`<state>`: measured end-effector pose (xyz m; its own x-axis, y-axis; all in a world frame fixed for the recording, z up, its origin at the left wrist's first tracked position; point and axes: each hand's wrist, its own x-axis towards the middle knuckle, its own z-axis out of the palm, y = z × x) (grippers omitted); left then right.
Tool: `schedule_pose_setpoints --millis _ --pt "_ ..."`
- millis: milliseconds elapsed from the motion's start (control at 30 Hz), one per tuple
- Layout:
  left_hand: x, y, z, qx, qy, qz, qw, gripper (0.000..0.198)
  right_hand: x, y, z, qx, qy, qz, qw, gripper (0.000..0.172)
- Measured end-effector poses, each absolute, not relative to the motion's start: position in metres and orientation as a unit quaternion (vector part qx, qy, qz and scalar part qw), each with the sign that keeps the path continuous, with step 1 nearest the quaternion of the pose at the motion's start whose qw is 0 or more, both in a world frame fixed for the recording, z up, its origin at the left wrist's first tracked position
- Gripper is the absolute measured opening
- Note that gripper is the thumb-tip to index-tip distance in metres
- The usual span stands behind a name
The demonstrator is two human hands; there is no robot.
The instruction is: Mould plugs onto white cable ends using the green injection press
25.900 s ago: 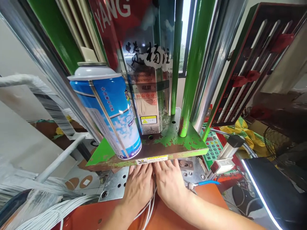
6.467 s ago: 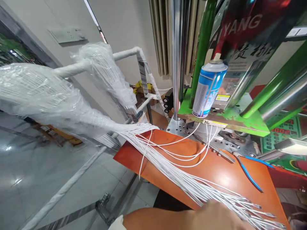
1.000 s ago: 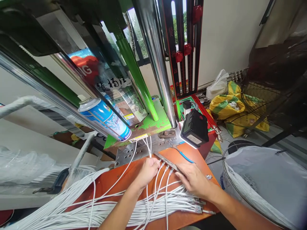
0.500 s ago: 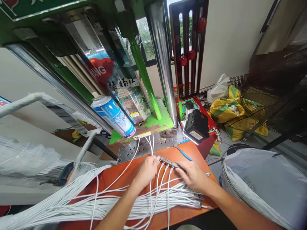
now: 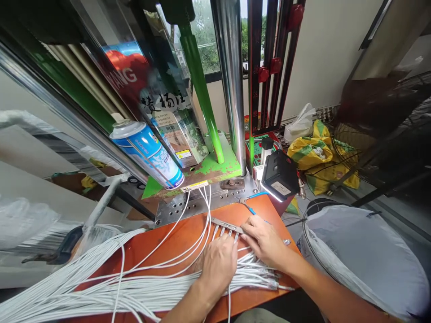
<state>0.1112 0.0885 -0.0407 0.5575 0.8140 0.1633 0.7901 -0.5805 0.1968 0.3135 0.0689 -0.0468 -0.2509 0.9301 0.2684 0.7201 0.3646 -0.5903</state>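
A narrow metal bar [image 5: 226, 224] lies at a slant above the orange tabletop, with several clear-ended white cables [image 5: 222, 232] seated along its near side. My right hand [image 5: 266, 240] pinches the bar's right end between thumb and fingers. Just below the bar, my left hand [image 5: 220, 260] is closed over the white cables near their connectors; its fingertips are partly hidden. A thick bundle of white cables [image 5: 161, 287] spreads across the table under my left wrist, its connector ends [image 5: 269, 280] lying at the right near my right forearm.
Behind the orange tabletop [image 5: 161, 244] stands a green press [image 5: 222, 168] with a drilled metal plate [image 5: 175, 211]. A blue spray can [image 5: 151, 154] leans there. Blue-handled pliers [image 5: 249, 207] lie behind my right hand, near a black box [image 5: 281, 175]. A lined bin [image 5: 363, 255] stands at right.
My left hand has moved from the bar's left end down onto the cables at its near side. My right hand stays on the bar's right end. The camera view has shifted slightly.
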Motion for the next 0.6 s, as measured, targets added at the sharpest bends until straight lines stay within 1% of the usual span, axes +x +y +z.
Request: schedule_pose_setpoints --millis 233,333,433,500,533,600 --pt "0.114 0.085 -0.044 0.881 0.439 0.158 0.083 0.031 0.317 0.07 -0.046 -0.524 -0.773 0.201 0.294 0.019" --pt "0.116 0.087 -0.038 0.881 0.445 0.123 0.104 0.031 0.316 0.071 -0.045 -0.529 -0.768 0.202 0.298 0.021" --pt "0.105 0.101 -0.021 0.867 0.464 0.091 0.159 0.028 0.312 0.072 -0.046 -0.536 -0.766 0.199 0.294 0.02" --pt "0.088 0.117 -0.009 0.84 0.496 0.124 0.182 0.031 0.31 0.071 -0.046 -0.541 -0.764 0.203 0.286 0.021" --pt "0.077 0.127 -0.004 0.822 0.519 0.159 0.175 0.031 0.311 0.07 -0.045 -0.544 -0.762 0.207 0.283 0.022" --pt "0.056 0.145 0.002 0.79 0.548 0.245 0.121 0.028 0.313 0.068 -0.041 -0.548 -0.758 0.221 0.277 0.025"
